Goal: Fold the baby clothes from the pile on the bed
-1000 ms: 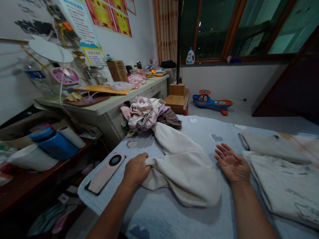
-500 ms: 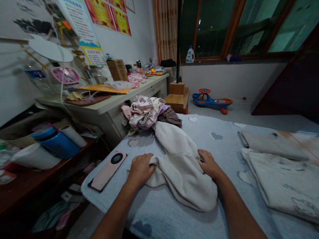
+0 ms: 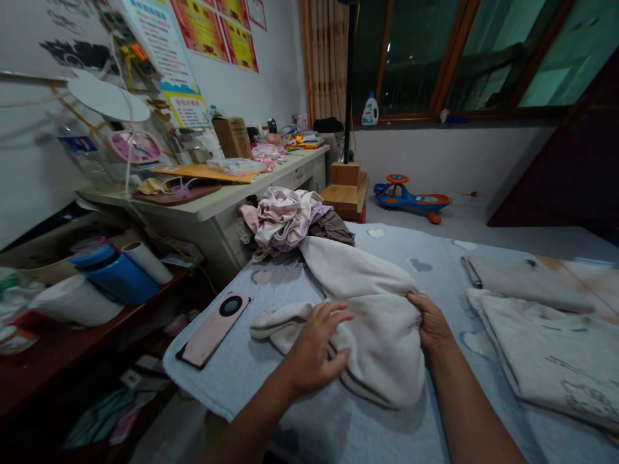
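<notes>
A cream-white garment (image 3: pixel 382 335), thick and crumpled, lies on the blue bedspread (image 3: pixel 271 412). One long part of it stretches up toward a clothes pile, and a narrower sleeve-like part points left. My right hand (image 3: pixel 431 322) is closed on the garment's right edge, where the cloth bunches into wrinkles. My left hand (image 3: pixel 319 348) is over its left side with fingers apart, holding nothing; whether it touches the cloth is hard to tell. A pink phone (image 3: pixel 213 332) rests on the bedspread to the left of that hand.
A heap of clothes (image 3: pixel 290 219) sits at the bed's far edge. Folded light garments (image 3: pixel 546 348) lie at the right. Along the left stand a cluttered desk (image 3: pixel 203 203) and a low brown shelf (image 3: pixel 116 328). A ride-on toy (image 3: pixel 411 200) is on the floor beyond.
My left hand let go of the garment's left part and moved right over it, fingers spreading. My right hand shifted slightly right, now gripping the edge and drawing the cloth that way.
</notes>
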The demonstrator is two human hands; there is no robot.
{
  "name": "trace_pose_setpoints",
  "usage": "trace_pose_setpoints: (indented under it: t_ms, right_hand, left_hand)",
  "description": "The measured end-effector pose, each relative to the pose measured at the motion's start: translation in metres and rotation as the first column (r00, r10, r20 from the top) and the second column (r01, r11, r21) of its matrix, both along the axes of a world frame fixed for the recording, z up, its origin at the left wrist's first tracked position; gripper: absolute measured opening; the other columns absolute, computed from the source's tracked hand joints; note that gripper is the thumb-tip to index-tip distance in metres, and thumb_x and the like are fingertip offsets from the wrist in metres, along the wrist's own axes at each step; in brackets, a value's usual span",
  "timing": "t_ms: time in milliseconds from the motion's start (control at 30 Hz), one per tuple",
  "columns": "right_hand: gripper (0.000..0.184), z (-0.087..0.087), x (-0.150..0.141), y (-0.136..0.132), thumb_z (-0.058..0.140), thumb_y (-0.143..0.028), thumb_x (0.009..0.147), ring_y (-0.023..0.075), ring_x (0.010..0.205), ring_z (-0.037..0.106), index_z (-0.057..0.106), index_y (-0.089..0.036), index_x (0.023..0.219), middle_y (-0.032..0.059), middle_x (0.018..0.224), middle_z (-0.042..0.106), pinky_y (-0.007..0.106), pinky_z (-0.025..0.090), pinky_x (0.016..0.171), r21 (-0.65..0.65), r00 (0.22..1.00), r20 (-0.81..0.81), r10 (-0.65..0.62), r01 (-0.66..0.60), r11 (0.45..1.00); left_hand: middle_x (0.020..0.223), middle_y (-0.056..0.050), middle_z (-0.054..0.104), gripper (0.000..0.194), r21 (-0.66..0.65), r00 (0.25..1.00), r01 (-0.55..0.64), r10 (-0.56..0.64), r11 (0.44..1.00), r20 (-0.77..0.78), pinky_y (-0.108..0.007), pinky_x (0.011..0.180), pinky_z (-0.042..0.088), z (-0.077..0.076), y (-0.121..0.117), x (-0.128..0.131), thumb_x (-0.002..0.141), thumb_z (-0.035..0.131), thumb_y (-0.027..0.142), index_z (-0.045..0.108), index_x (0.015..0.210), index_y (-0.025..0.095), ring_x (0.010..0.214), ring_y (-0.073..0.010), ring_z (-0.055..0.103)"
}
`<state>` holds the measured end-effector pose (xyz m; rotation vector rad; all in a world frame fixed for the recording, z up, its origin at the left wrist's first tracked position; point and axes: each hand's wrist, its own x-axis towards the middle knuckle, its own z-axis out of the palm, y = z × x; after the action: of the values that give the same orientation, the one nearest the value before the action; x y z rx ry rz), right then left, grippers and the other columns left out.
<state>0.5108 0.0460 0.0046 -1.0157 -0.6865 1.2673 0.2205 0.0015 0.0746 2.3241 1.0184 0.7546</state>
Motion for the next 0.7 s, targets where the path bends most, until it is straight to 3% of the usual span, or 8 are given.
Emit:
trace_pose_setpoints:
  t_ms: [100, 167, 267, 400, 467, 567, 700]
  right_hand:
    - [0.026, -0.004, 0.002, 0.000, 0.067, -0.035, 0.069, 0.0308, 0.083, 0.072, 0.071, -0.024, 0.092, 0.0036, 0.084, 0.077, 0.049, 0.056, 0.081, -0.012, 0.998, -0.027, 0.053, -0.053, 0.999]
    - [0.028, -0.003, 0.001, -0.002, 0.066, -0.038, 0.069, 0.0323, 0.091, 0.071, 0.071, -0.024, 0.093, 0.0044, 0.089, 0.077, 0.052, 0.054, 0.088, 0.002, 0.996, -0.053, 0.072, -0.072, 0.997]
    - [0.033, 0.002, 0.001, -0.010, 0.064, -0.045, 0.071, 0.0324, 0.101, 0.069, 0.071, -0.025, 0.095, 0.0059, 0.096, 0.076, 0.053, 0.050, 0.095, 0.017, 0.991, -0.086, 0.105, -0.104, 0.994]
    - [0.038, 0.006, 0.001, -0.020, 0.060, -0.053, 0.071, 0.0307, 0.105, 0.067, 0.068, -0.028, 0.099, 0.0049, 0.106, 0.074, 0.053, 0.047, 0.098, 0.069, 0.968, -0.105, 0.230, -0.223, 0.972]
    - [0.042, 0.007, -0.003, -0.021, 0.061, -0.054, 0.071, 0.0296, 0.108, 0.065, 0.066, -0.030, 0.105, 0.0043, 0.114, 0.071, 0.052, 0.047, 0.097, 0.093, 0.954, -0.097, 0.284, -0.276, 0.957]
    - [0.049, 0.008, -0.012, -0.020, 0.067, -0.053, 0.068, 0.0288, 0.106, 0.066, 0.064, -0.030, 0.110, 0.0061, 0.118, 0.069, 0.049, 0.048, 0.095, 0.089, 0.928, -0.093, 0.362, -0.354, 0.931]
    - [0.047, 0.007, -0.013, -0.015, 0.071, -0.050, 0.067, 0.0276, 0.104, 0.066, 0.065, -0.029, 0.109, 0.0061, 0.113, 0.070, 0.047, 0.049, 0.094, 0.095, 0.932, -0.107, 0.346, -0.337, 0.937]
  left_hand:
    - [0.155, -0.014, 0.033, 0.079, -0.126, 0.984, 0.176, -0.171, 0.976, 0.047, -0.053, 0.118, 0.021, -0.002, -0.009, 0.035, 0.073, 0.076, 0.042, 0.044, 0.142, 0.023, 0.144, -0.0345, 0.026]
    - [0.161, -0.018, 0.018, 0.105, -0.229, 0.981, 0.188, -0.173, 0.955, 0.082, -0.056, 0.119, 0.015, -0.007, -0.008, 0.057, 0.065, 0.082, 0.052, 0.031, 0.151, 0.019, 0.148, -0.0380, 0.013]
    - [0.162, -0.023, 0.006, 0.132, -0.398, 0.973, 0.135, -0.045, 0.907, 0.227, -0.054, 0.120, 0.014, -0.016, 0.001, 0.082, 0.059, 0.085, 0.054, 0.005, 0.156, 0.013, 0.149, -0.0371, 0.009]
    - [0.154, -0.023, 0.031, 0.137, -0.627, 0.882, 0.110, 0.215, 0.771, 0.419, -0.050, 0.118, 0.024, -0.027, 0.017, 0.102, 0.063, 0.086, 0.046, -0.013, 0.153, 0.018, 0.142, -0.0312, 0.034]
    - [0.148, -0.020, 0.041, 0.132, -0.657, 0.799, 0.110, 0.327, 0.746, 0.505, -0.047, 0.115, 0.030, -0.033, 0.025, 0.108, 0.061, 0.088, 0.039, -0.005, 0.153, 0.021, 0.136, -0.0293, 0.043]
    - [0.138, -0.017, 0.052, 0.114, -0.689, 0.656, 0.120, 0.463, 0.715, 0.596, -0.042, 0.107, 0.041, -0.042, 0.033, 0.113, 0.056, 0.089, 0.027, 0.021, 0.147, 0.021, 0.124, -0.0274, 0.055]
    - [0.119, -0.010, 0.065, 0.088, -0.751, 0.586, 0.186, 0.542, 0.634, 0.603, -0.038, 0.095, 0.049, -0.047, 0.038, 0.116, 0.053, 0.084, 0.016, 0.043, 0.131, 0.020, 0.105, -0.0238, 0.065]
